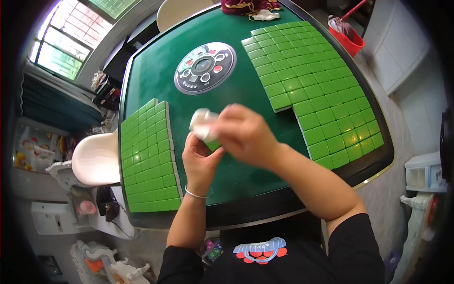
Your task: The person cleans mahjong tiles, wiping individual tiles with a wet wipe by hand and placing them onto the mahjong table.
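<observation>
Two hands meet above the green worktop point(255, 182). The left hand point(201, 161), partly curled, grips a green tile point(213, 145) between thumb and fingers; the blurred right hand point(246, 135), fingers bent closed, holds a white cloth point(201, 122) at it. Tile blocks lie left point(146, 161) and right point(317, 85). Beyond the worktop, a red bucket point(353, 46) contains crumpled fabric point(340, 27); a dark red bag point(239, 6) sits at the far edge, its contents hidden.

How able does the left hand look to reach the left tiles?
Probably yes: the left hand looks close to the left tiles, with nothing visible in between, though its fingers are taken up with a green tile.
</observation>
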{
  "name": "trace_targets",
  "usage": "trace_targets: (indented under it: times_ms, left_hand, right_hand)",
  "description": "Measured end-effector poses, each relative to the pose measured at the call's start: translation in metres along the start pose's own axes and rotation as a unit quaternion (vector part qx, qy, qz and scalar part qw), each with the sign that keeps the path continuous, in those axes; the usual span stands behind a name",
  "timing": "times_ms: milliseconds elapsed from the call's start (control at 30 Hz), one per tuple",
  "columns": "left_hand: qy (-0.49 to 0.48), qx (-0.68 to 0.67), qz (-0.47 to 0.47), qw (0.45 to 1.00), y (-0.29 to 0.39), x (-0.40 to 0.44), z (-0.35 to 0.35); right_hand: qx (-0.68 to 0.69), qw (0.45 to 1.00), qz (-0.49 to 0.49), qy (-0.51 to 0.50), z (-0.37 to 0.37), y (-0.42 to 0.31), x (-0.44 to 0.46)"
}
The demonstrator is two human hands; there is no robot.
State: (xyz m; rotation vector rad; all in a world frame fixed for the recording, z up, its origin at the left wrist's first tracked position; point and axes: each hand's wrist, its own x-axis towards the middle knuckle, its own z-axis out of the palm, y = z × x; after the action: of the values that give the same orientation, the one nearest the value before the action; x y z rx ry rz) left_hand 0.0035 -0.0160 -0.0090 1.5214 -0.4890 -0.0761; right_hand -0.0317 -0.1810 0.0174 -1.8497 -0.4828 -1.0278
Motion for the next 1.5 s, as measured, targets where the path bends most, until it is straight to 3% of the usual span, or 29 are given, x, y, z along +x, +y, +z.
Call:
trace_targets:
  times_ms: [33, 100, 167, 233, 300, 367, 433, 467, 567, 633, 700, 733, 800, 867, 900, 933, 1033, 1100, 1167, 1233, 1300, 1333, 1433, 1467, 1500]
  left_hand:
    - [0.031, 0.102, -0.053, 0.993, 0.001, -0.006, -0.005]
    - [0.032, 0.132, 0.026, 0.990, 0.006, -0.012, -0.005]
    - [0.030, 0.039, 0.064, 0.997, 0.009, -0.010, -0.001]
    - [0.045, -0.025, 0.021, 0.998, 0.011, -0.010, -0.001]
    - [0.049, -0.049, -0.025, 0.997, 0.011, -0.005, -0.002]
    - [0.040, -0.069, 0.008, 0.997, 0.005, -0.005, -0.005]
    - [0.034, -0.070, 0.013, 0.997, 0.008, -0.008, -0.010]
    - [0.038, -0.154, -0.016, 0.987, 0.005, -0.009, -0.009]
    - [0.009, -0.241, -0.165, 0.956, 0.013, -0.005, -0.017]
    - [-0.003, -0.287, -0.177, 0.941, 0.022, -0.003, -0.014]
    - [-0.001, -0.288, -0.200, 0.937, 0.023, -0.002, -0.012]
    - [0.003, -0.238, -0.147, 0.960, 0.019, -0.003, -0.011]
    - [0.009, -0.133, -0.039, 0.990, 0.009, -0.005, -0.006]
    - [0.028, -0.030, 0.034, 0.999, 0.014, -0.008, 0.000]
    - [0.037, 0.021, 0.069, 0.997, 0.016, -0.010, 0.004]
    - [0.037, 0.019, 0.120, 0.992, 0.012, -0.012, 0.005]
    - [0.040, 0.040, 0.104, 0.993, 0.013, -0.017, -0.002]
    - [0.022, -0.091, 0.033, 0.995, 0.018, -0.014, -0.002]
    - [-0.001, -0.259, -0.093, 0.961, 0.032, -0.011, -0.004]
    - [-0.035, -0.384, -0.158, 0.909, 0.019, -0.011, -0.012]
    - [-0.060, -0.521, -0.222, 0.822, 0.011, -0.010, -0.018]
    - [-0.004, -0.489, -0.268, 0.830, 0.023, -0.012, -0.012]
    - [-0.157, -0.585, -0.264, 0.751, 0.006, -0.006, -0.025]
    - [-0.206, -0.649, -0.273, 0.680, 0.003, -0.004, -0.024]
    - [-0.203, -0.643, -0.267, 0.689, 0.003, -0.005, -0.022]
  right_hand:
    - [-0.064, 0.993, -0.052, -0.080, 0.008, -0.002, -0.006]
    - [-0.094, 0.987, -0.072, -0.104, 0.016, -0.008, -0.009]
    - [-0.097, 0.992, -0.055, -0.055, 0.018, 0.001, -0.005]
    - [-0.104, 0.993, 0.023, -0.057, 0.011, 0.008, 0.001]
    - [-0.064, 0.997, 0.034, -0.029, 0.006, 0.010, -0.002]
    - [-0.038, 0.998, -0.024, -0.035, 0.010, -0.001, -0.006]
    - [-0.082, 0.985, -0.095, -0.115, 0.018, -0.005, -0.009]
    - [-0.093, 0.988, -0.075, -0.102, 0.019, -0.002, -0.007]
    - [-0.119, 0.989, 0.023, -0.087, 0.009, 0.017, -0.002]
    - [-0.069, 0.988, 0.121, -0.061, 0.002, 0.018, -0.001]
    - [-0.042, 0.990, 0.132, -0.028, -0.004, 0.012, 0.002]
    - [-0.026, 0.990, 0.137, -0.013, -0.006, 0.008, 0.003]
    - [-0.033, 0.997, 0.053, -0.035, 0.000, 0.000, -0.001]
    - [-0.069, 0.995, -0.045, -0.060, 0.009, -0.012, -0.003]
    - [-0.106, 0.985, -0.072, -0.111, 0.012, -0.015, -0.005]
    - [-0.110, 0.987, -0.064, -0.101, 0.013, -0.017, -0.004]
    - [-0.131, 0.989, 0.003, -0.074, 0.006, -0.006, 0.001]
    - [-0.121, 0.988, 0.067, -0.068, -0.002, 0.009, 0.004]
    - [0.006, 0.986, 0.165, -0.019, -0.005, 0.008, 0.003]
    - [0.020, 0.996, 0.081, -0.035, -0.006, 0.003, 0.002]
    - [0.004, 0.998, -0.012, -0.062, 0.003, -0.006, -0.001]
    - [-0.008, 0.997, -0.027, -0.077, 0.005, -0.006, -0.004]
    - [-0.040, 0.998, -0.031, -0.031, 0.007, 0.007, -0.001]
    - [-0.051, 0.997, 0.046, -0.035, 0.003, 0.008, 0.003]
    - [-0.028, 0.996, 0.080, -0.019, 0.002, 0.016, 0.003]
